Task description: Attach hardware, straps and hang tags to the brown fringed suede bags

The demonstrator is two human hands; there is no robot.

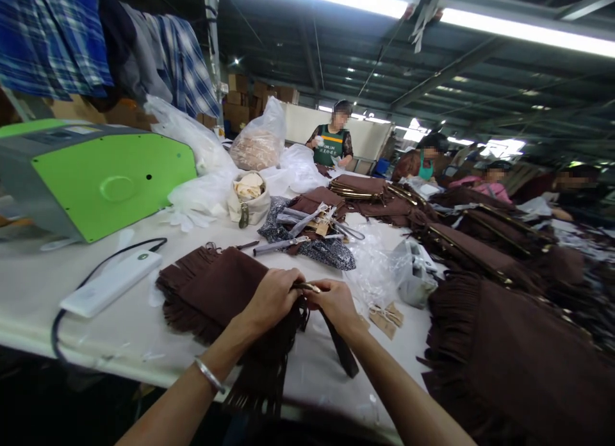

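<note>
A dark brown fringed bag lies on the white table in front of me, part of its fringe hanging over the near edge. My left hand is closed at the bag's upper right corner, pinching its edge. Close beside it, my right hand pinches the end of a brown strap, whose length hangs down below the palm. Between the fingertips of both hands shows a small gold metal piece; how it joins strap and bag is hidden.
Left stand a green machine and a white power strip with a black cable. Ahead are a cloth pouch, plastic bags and grey straps. Brown bags pile up at right, near cardboard tags. Several people work beyond.
</note>
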